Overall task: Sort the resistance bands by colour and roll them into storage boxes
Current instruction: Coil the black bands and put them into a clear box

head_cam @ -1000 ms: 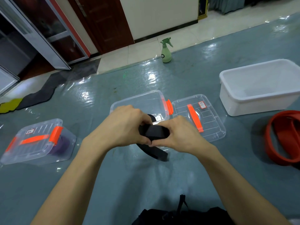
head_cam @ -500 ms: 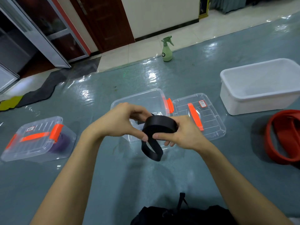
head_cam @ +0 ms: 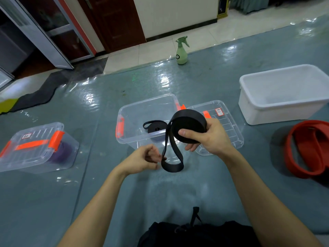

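While right hand (head_cam: 211, 139) fingers (head_cam: 191, 148) grip band roll (head_cam: 188, 127) by box (head_cam: 147, 102) rim, bare floor (head_cam: 178, 189) below, left hand (head_cam: 142, 160) now lower at loop (head_cam: 172, 167), hold unclear.

I count two hands, a left hand (head_cam: 142, 160) and a right hand (head_cam: 208, 138). I see two black bands: the rolled black band (head_cam: 188, 128), held up off the floor, and the second black band (head_cam: 154, 127), lying in a box. I see one purple band (head_cam: 62, 150). The red bands (head_cam: 306, 148) sit in a heap, and I cannot tell if there is one or two. There are two clear boxes, the open clear box (head_cam: 135, 113) and the shut clear box (head_cam: 35, 148). There is one loose lid (head_cam: 229, 129), one white tub (head_cam: 267, 111), one green spray bottle (head_cam: 181, 54) and one black bag (head_cam: 195, 234).
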### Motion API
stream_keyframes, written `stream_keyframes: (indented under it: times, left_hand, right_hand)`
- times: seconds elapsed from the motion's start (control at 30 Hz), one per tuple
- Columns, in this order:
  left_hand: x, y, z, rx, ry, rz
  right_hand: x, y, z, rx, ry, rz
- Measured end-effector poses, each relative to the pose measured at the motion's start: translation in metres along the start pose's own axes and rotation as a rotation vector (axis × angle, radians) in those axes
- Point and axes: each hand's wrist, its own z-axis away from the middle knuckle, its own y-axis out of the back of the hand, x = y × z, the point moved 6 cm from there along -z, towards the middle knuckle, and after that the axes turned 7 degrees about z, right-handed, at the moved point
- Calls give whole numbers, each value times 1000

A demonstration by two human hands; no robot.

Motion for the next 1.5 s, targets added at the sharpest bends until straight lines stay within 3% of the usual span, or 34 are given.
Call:
stream_keyframes:
  times: [0.1, 0.17, 0.23, 0.33, 0.5, 0.6, 0.77, 0.9, 1.0, 1.17, 1.23, 1.37, 1.5]
  left_hand:
    - [-3, 1, 7, -13, 28, -150]
    - [18, 7, 13, 74, -57, -286]
    - [58, 15, 27, 156, -235, -138]
    - [121, 22, 51, 139, -416, -29]
    - [162, 12, 59, 152, -354, -518]
    - [166, 9, 61, 192, -385, -663]
    - [179, 5, 65, 241, -402, -955]
    - [184, 3, 59, 258, -302, -1248]
    - [182, 8, 59, 266, -329, -1167]
    - [163, 29, 58, 102, -278, -499]
    - [153, 29, 54, 94, -307, -336]
    - [145, 24, 51, 193, -386, -349]
    - [152, 20, 50, 304, -418, -699]
  right_hand:
    - [3, -3, -1, -13, -1, 45]
    - [6, -10, -1, -52, -10, 87]
    - [8, -17, 0, -97, -26, 155]
    - [8, -26, 2, -164, -36, 271]
    - [-2, -38, 5, -222, 66, 362]
    - [-7, -41, 7, -230, 150, 437]
    - [-16, -38, 4, -83, 278, 780]
    - [-23, -52, 8, -70, 416, 750]
    - [-15, -48, 10, -54, 379, 581]
    - [-4, -34, 5, -77, 251, 278]
    - [1, -33, 2, -86, 203, 203]
    - [11, -32, 1, -126, 139, 164]
    - [13, -33, 1, -115, 184, 551]
